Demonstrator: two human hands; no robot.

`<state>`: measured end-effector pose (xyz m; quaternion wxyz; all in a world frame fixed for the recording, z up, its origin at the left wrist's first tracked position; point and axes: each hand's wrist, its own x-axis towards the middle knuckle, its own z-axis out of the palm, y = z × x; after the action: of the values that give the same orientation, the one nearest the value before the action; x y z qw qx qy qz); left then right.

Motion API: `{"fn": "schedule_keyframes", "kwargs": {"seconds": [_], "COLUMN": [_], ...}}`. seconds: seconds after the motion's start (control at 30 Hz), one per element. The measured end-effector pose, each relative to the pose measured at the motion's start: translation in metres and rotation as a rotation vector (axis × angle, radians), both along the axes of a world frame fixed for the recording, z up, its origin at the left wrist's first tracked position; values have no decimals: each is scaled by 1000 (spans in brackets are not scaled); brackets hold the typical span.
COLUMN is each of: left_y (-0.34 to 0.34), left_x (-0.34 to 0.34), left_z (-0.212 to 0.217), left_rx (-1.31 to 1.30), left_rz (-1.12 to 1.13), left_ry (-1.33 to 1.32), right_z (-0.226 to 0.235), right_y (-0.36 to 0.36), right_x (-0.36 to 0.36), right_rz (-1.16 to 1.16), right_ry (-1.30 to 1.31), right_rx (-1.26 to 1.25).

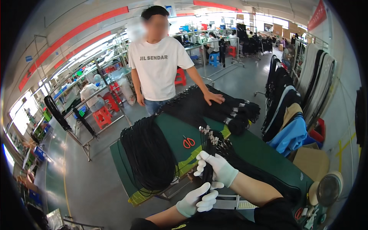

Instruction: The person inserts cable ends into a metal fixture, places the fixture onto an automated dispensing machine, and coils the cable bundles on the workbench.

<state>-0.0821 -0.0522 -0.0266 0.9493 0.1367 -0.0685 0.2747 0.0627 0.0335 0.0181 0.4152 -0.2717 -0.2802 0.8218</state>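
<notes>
A bundle of thin black cables [207,144] runs upright through both my hands, with small silvery connector ends at its top. My right hand [219,167], in a white glove, is closed around the bundle at mid-height. Lower down, my left hand [198,199], gloved alike, has its fingers wrapped round the same bundle. Just beyond them lies a pair of scissors with red-orange handles [188,143] on the green tabletop [172,128]. More black cables with metal ends [228,147] rest to the right of the bundle.
A large heap of black cables [143,153] hangs over the table's left side. Across the table a person in a white T-shirt [155,65] rests one hand on piled black cables [184,101]. Racks of hanging cables [278,88] stand at right, near a round fan-like object [329,189].
</notes>
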Motion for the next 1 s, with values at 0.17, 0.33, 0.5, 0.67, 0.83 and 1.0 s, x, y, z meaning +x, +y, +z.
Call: {"fn": "schedule_keyframes", "kwargs": {"seconds": [0.17,0.33,0.5,0.67,0.83,1.0], "left_y": [-8,-15,-20,-24,-31,-34], "left_x": [0,2,2,2,1,-1], "left_z": [-14,-21,-29,-33,-30,-34], "left_rx": [-24,-74,-102,-57,-57,-41], "left_rz": [-21,-26,-20,2,36,67], "left_ry": [28,5,27,71,102,220], "right_z": [-22,-40,-50,-56,-56,-60], "right_y": [-10,-16,-18,-20,-23,-23], "right_x": [1,4,1,4,2,1], "right_rz": [-9,-20,-7,26,46,80], "right_ry": [57,72,94,112,74,75], "right_rx": [-74,-171,-228,-239,-205,-136]}}
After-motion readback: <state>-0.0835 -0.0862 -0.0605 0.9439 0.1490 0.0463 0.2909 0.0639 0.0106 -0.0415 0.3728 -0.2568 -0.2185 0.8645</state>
